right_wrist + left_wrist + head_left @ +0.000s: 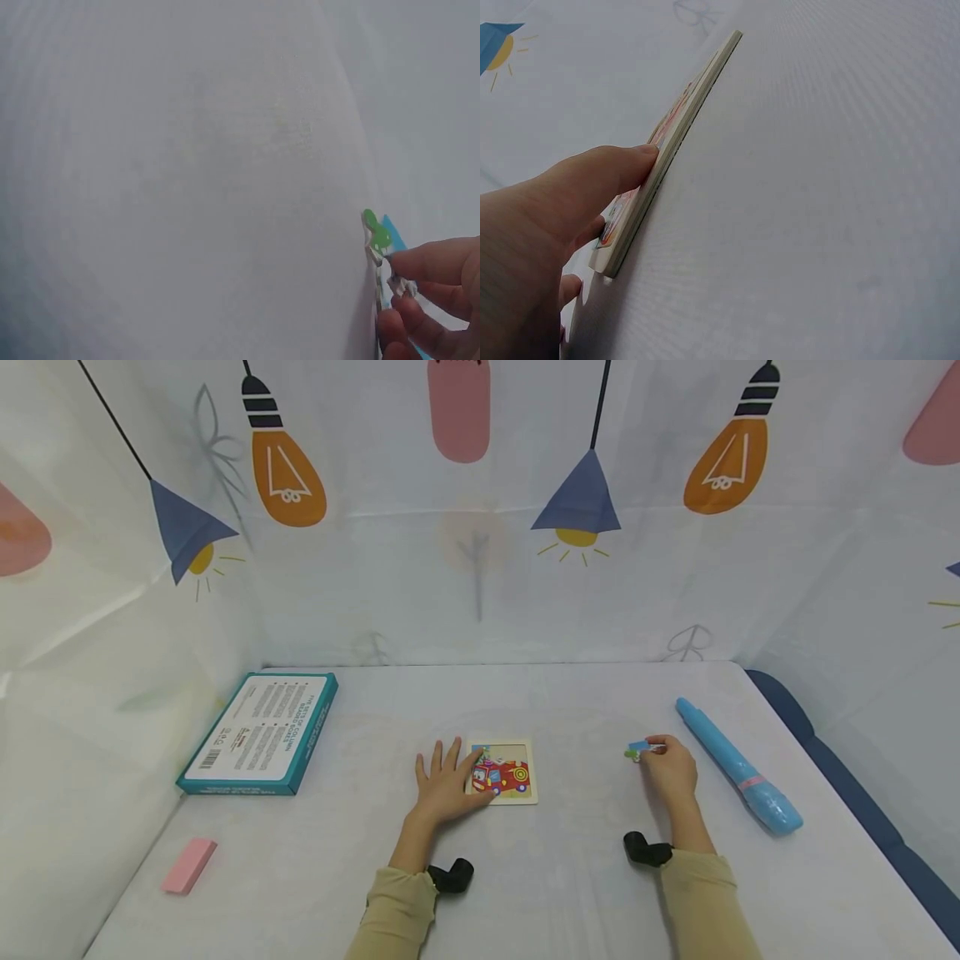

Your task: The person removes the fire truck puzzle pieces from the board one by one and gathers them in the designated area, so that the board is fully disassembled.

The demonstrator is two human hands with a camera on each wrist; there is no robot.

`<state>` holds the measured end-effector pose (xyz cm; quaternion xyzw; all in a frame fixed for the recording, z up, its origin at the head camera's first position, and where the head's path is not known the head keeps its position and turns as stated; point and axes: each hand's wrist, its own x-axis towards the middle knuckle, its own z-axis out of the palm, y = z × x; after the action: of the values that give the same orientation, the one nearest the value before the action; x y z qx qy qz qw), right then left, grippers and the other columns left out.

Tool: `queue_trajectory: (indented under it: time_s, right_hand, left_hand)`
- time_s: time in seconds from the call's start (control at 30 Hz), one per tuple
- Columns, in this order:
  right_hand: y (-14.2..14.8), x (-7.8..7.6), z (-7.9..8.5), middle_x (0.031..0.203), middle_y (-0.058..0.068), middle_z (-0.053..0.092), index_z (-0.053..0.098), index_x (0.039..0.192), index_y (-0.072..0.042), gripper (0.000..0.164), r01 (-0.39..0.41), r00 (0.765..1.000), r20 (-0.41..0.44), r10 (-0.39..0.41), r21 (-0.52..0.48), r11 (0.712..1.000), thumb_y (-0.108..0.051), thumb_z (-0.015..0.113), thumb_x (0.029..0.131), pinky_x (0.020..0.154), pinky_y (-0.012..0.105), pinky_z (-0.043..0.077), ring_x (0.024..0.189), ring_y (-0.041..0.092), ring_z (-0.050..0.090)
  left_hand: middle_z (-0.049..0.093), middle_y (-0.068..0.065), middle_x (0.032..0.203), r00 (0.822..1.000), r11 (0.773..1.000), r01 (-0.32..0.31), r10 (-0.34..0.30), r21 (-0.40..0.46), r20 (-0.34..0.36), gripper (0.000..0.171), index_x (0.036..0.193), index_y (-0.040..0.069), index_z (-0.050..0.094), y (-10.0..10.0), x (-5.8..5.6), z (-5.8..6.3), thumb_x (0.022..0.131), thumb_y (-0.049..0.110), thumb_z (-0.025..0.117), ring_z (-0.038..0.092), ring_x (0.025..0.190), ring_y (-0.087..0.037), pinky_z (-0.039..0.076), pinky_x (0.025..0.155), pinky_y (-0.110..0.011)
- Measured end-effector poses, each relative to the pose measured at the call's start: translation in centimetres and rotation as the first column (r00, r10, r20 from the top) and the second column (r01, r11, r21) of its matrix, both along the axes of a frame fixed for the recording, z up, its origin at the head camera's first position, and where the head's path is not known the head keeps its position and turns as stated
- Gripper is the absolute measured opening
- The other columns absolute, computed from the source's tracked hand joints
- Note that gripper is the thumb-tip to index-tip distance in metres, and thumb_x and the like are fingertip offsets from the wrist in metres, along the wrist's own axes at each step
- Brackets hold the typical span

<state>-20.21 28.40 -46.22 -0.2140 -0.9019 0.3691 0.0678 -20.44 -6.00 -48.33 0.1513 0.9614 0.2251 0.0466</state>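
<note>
A small wooden jigsaw puzzle with a red vehicle picture lies on the white table, its pale frame seen edge-on in the left wrist view. My left hand rests at its left side with the fingers spread. The thumb touches the frame's near edge, and the index finger reaches over the left part of the picture. To the right, my right hand pinches a jigsaw piece in blue, green and white. In the right wrist view its green part sticks out past the fingertips; the fingers hide the rest.
A teal and white box lies at the back left, with a pink block in front of it. Right of my right hand lies a long light-blue object with a pink band. A printed white curtain stands behind the table.
</note>
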Motion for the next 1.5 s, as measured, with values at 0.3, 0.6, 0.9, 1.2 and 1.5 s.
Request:
queue_trajectory:
  time_s: [0.3, 0.6, 0.9, 1.2, 1.5]
  right_hand:
    - [0.2, -0.3, -0.1, 0.095, 0.024, 0.054, 0.057, 0.113, 0.008, 0.033, -0.055, 0.998, 0.007, 0.055, 0.096, 0.994, -0.010, 0.054, 0.085, 0.071, 0.044, 0.040, 0.086, 0.035, 0.049]
    - [-0.5, -0.5, 0.6, 0.090, 0.019, 0.053, 0.054, 0.116, 0.006, 0.035, -0.036, 0.999, -0.037, 0.038, 0.048, 0.998, -0.010, 0.057, 0.086, 0.064, 0.034, 0.036, 0.081, 0.030, 0.049]
    - [-4.0, -0.9, 1.5, 0.107, 0.023, 0.054, 0.053, 0.118, 0.002, 0.034, -0.092, 0.993, -0.089, 0.083, -0.101, 0.991, -0.014, 0.057, 0.089, 0.076, 0.041, 0.041, 0.095, 0.034, 0.051]
    - [-6.9, -1.5, 0.9, 0.104, 0.021, 0.058, 0.056, 0.114, 0.001, 0.031, -0.138, 0.985, -0.127, 0.118, -0.160, 0.977, -0.012, 0.060, 0.087, 0.078, 0.040, 0.043, 0.094, 0.033, 0.056]
    - [-9.2, -1.8, 0.6, 0.105, 0.021, 0.059, 0.057, 0.113, 0.000, 0.030, -0.157, 0.982, -0.133, 0.133, -0.188, 0.970, -0.011, 0.061, 0.086, 0.079, 0.041, 0.045, 0.094, 0.032, 0.056]
  left_hand:
    - [0.022, -0.014, 0.151, 1.000, 1.000, -0.001, 0.001, 0.001, -0.001, 0.077, 0.141, 0.022, 0.040, 0.0, 0.0, 0.2, 0.076, 0.055, 0.064, 0.007, 0.139, -0.040, -0.003, 0.104, -0.063]
    - [0.023, -0.014, 0.151, 1.000, 1.000, -0.007, 0.007, 0.005, -0.005, 0.078, 0.141, 0.022, 0.040, 0.0, -0.1, 0.3, 0.075, 0.055, 0.064, 0.008, 0.139, -0.041, -0.002, 0.104, -0.063]
    - [0.024, -0.014, 0.151, 1.000, 1.000, -0.018, 0.018, 0.020, -0.010, 0.083, 0.140, 0.016, 0.036, 0.0, -0.2, 0.1, 0.073, 0.054, 0.066, 0.009, 0.139, -0.040, -0.002, 0.104, -0.063]
    - [0.024, -0.013, 0.151, 1.000, 0.999, -0.030, 0.029, 0.043, 0.003, 0.091, 0.143, 0.010, 0.031, 0.0, -0.2, -0.1, 0.072, 0.054, 0.067, 0.009, 0.139, -0.039, -0.003, 0.105, -0.062]
    - [0.024, -0.013, 0.151, 1.000, 1.000, -0.024, 0.024, 0.018, 0.003, 0.094, 0.144, 0.007, 0.029, 0.1, -0.2, -0.1, 0.073, 0.056, 0.065, 0.009, 0.139, -0.039, -0.002, 0.105, -0.062]
